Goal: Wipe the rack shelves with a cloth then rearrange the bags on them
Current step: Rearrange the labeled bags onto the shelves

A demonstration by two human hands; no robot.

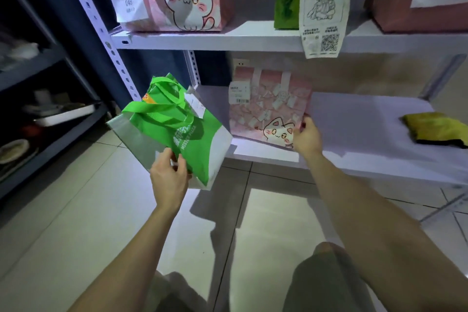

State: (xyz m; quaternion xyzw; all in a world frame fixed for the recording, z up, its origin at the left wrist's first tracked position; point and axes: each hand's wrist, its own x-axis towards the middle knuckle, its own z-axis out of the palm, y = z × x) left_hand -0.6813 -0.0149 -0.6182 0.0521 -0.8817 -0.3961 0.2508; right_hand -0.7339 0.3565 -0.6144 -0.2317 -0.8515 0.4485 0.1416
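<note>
Head view.

1. Green bag (pixel 177 132): bright green front, grey-white sides, white lettering, 2 green loop handles, 1 white paper tag. It is tilted and held in the air at the rack's left front. The left hand (pixel 168 177) grasps its lower edge, fingers curled round it.
2. Pink bag (pixel 268 109): cat drawing, white label, upright on the lower shelf (pixel 354 132). The right hand (pixel 306 138) grasps its lower right edge.
3. Yellow-green cloth (pixel 434 128): on the same shelf, well right of the right fingers.
</note>
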